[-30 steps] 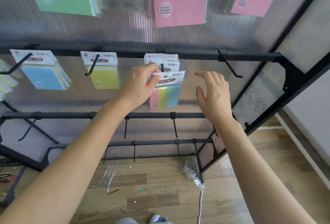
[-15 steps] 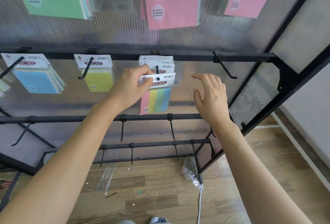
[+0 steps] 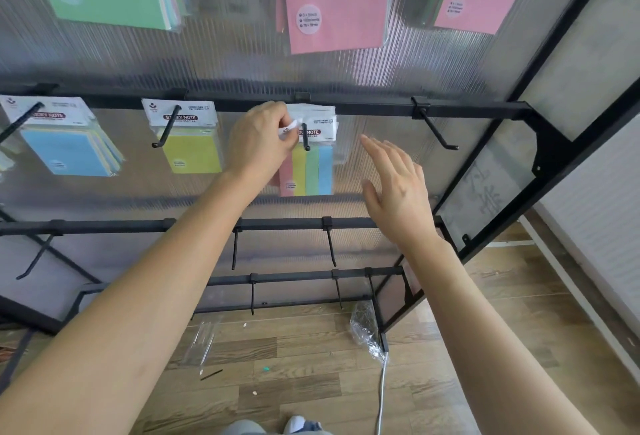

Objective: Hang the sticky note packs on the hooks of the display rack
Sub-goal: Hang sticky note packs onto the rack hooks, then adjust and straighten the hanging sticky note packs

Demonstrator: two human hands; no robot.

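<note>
At frame centre, left hand (image 3: pixel 259 139) pinches header card of striped sticky note pack (image 3: pixel 312 171), pack hanging on middle hook (image 3: pixel 306 136). Right hand (image 3: pixel 398 185) just beside, fingers spread, holding nothing.

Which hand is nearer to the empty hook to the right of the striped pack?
Right. The right hand hovers open below-left of the empty hook; the left hand is farther left, pinching the striped pack.

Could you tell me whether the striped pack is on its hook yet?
On: the striped pack hangs with the hook poking through its header, whose corner the left hand pinches.
</note>
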